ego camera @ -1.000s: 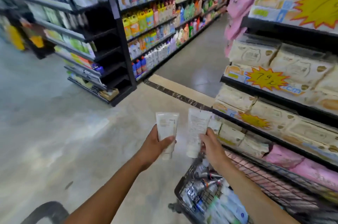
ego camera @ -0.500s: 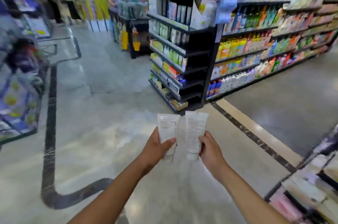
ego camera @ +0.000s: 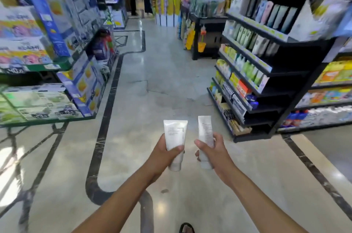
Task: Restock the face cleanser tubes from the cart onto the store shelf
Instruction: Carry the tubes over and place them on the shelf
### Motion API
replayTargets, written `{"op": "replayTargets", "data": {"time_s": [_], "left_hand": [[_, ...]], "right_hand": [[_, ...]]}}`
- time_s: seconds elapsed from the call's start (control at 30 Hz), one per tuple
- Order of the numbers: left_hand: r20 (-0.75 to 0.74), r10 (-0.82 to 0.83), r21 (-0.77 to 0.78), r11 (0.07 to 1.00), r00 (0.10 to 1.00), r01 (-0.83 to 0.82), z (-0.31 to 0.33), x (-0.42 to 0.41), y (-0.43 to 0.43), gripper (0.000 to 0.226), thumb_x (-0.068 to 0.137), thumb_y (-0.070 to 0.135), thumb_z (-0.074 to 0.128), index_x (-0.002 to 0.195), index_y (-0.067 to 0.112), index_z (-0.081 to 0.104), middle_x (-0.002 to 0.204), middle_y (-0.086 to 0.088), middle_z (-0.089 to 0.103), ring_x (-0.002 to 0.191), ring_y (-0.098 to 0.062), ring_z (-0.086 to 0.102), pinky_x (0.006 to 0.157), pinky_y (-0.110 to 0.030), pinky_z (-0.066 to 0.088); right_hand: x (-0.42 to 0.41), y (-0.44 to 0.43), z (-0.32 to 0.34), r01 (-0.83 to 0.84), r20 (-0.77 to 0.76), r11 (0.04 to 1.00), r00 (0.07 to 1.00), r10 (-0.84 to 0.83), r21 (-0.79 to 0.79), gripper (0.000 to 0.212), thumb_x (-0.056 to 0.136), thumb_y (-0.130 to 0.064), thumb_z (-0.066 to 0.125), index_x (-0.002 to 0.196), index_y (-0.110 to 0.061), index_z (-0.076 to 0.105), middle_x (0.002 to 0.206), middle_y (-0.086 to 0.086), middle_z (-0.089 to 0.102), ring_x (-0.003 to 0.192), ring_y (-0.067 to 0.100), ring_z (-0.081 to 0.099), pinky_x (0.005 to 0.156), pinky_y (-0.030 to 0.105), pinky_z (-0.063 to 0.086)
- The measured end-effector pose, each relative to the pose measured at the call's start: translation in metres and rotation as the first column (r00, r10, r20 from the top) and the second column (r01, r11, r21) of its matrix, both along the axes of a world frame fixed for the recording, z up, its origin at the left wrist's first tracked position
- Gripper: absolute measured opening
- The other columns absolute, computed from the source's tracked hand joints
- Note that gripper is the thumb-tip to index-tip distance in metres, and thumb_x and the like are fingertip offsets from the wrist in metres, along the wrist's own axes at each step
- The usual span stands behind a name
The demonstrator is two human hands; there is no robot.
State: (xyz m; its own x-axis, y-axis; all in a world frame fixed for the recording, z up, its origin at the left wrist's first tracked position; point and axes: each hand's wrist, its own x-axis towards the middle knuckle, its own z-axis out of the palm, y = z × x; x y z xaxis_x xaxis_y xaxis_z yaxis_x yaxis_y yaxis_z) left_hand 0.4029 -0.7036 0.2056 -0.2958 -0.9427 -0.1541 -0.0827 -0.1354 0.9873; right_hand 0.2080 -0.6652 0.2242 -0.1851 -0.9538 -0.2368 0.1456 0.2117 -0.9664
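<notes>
One white tube (ego camera: 175, 138) is gripped cap-down in the left hand (ego camera: 163, 153); a second tube (ego camera: 205, 133) is clasped in the right hand (ego camera: 213, 151). Both are held apart over the aisle floor (ego camera: 152, 84), black shelf (ego camera: 266, 72) ahead-right.

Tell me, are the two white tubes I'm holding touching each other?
Apart. The head view shows floor between the left tube and the right tube along their whole length.

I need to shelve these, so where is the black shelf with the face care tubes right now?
In the head view the black shelf unit stands ahead on the right of the aisle, beyond the right hand and its white tube.
</notes>
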Motion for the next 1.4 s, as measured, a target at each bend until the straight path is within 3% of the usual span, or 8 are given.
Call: {"op": "replayTargets", "data": {"time_s": [0.13,0.3,0.5,0.67,0.8,1.0,1.23,1.4], "left_hand": [[-0.028,0.051,0.073,0.996,0.998,-0.049,0.001,-0.001,-0.081,0.051,0.084,0.021,0.071,0.132,0.025,0.055,0.117,-0.011,0.07,0.112,-0.037,0.067,0.097,-0.056,0.054],[-0.062,0.109,0.086,0.991,0.992,-0.104,0.005,0.002,-0.174,0.05,0.087,0.017,0.071,0.135,0.02,0.054,0.118,-0.01,0.071,0.101,-0.026,0.07,0.071,-0.034,0.054],[-0.102,0.144,0.109,0.985,0.984,-0.133,0.006,0.011,-0.286,0.044,0.096,0.006,0.068,0.134,0.024,0.056,0.118,-0.005,0.074,0.108,-0.025,0.071,0.082,-0.036,0.058],[-0.129,0.156,0.097,0.985,0.979,-0.144,0.008,0.02,-0.396,0.042,0.094,0.001,0.069,0.129,0.023,0.058,0.117,0.002,0.076,0.108,-0.019,0.073,0.087,-0.034,0.06],[-0.113,0.118,0.084,0.99,0.986,-0.109,0.009,0.022,-0.492,0.041,0.094,0.001,0.07,0.127,0.023,0.059,0.117,0.003,0.075,0.112,-0.02,0.071,0.098,-0.04,0.058],[-0.144,0.017,0.089,0.996,0.989,-0.004,0.015,-0.01,-0.621,0.043,0.095,0.001,0.069,0.128,0.026,0.059,0.12,0.002,0.075,0.113,-0.018,0.071,0.087,-0.031,0.058],[-0.128,-0.103,0.082,0.99,0.986,0.114,0.009,-0.081,-0.769,0.043,0.095,0.002,0.069,0.13,0.025,0.059,0.122,0.003,0.075,0.114,-0.019,0.071,0.096,-0.039,0.058],[-0.089,-0.159,0.057,0.985,0.983,0.164,0.006,-0.141,-0.87,0.047,0.093,0.011,0.074,0.134,0.027,0.057,0.128,0.002,0.072,0.119,-0.021,0.068,0.101,-0.042,0.055]], "right_hand": [[-0.01,-0.089,0.005,-0.089,0.048,0.996,0.995,0.089,-0.004,0.053,0.077,-0.04,0.086,0.117,-0.018,0.058,0.105,0.011,0.065,0.087,0.023,0.068,0.074,0.042,0.06],[-0.022,-0.199,0.01,-0.21,0.065,0.977,0.975,0.212,-0.024,0.024,0.097,-0.029,0.066,0.119,-0.023,0.071,0.116,0.008,0.074,0.105,0.026,0.071,0.091,0.051,0.057],[-0.012,-0.325,0.002,-0.192,0.192,0.98,0.965,0.179,0.053,0.037,0.106,-0.029,0.04,0.127,-0.011,0.065,0.117,0.018,0.073,0.102,0.028,0.069,0.095,0.043,0.051],[-0.001,-0.437,0.001,-0.205,0.177,0.979,0.964,0.2,0.012,0.034,0.094,-0.025,0.062,0.126,-0.012,0.063,0.114,0.017,0.072,0.097,0.026,0.066,0.082,0.042,0.05],[-0.002,-0.517,0.003,-0.149,0.19,0.989,0.971,0.146,-0.002,0.032,0.083,-0.018,0.07,0.115,-0.015,0.068,0.104,0.015,0.072,0.088,0.032,0.054,0.075,0.044,0.038],[-0.028,-0.621,0.005,0.028,0.183,1.0,0.983,-0.026,-0.009,0.031,0.095,0.003,0.057,0.122,-0.013,0.061,0.1,0.012,0.077,0.091,0.027,0.069,0.079,0.044,0.051],[-0.092,-0.743,0.003,0.137,0.185,0.99,0.973,-0.136,0.006,0.033,0.096,0.004,0.053,0.12,-0.018,0.06,0.099,0.017,0.075,0.083,0.026,0.071,0.07,0.037,0.057],[-0.154,-0.838,-0.012,0.177,0.139,0.984,0.975,-0.174,-0.01,0.031,0.094,0.004,0.057,0.119,-0.014,0.063,0.106,0.015,0.077,0.097,0.03,0.074,0.09,0.049,0.056]]}}
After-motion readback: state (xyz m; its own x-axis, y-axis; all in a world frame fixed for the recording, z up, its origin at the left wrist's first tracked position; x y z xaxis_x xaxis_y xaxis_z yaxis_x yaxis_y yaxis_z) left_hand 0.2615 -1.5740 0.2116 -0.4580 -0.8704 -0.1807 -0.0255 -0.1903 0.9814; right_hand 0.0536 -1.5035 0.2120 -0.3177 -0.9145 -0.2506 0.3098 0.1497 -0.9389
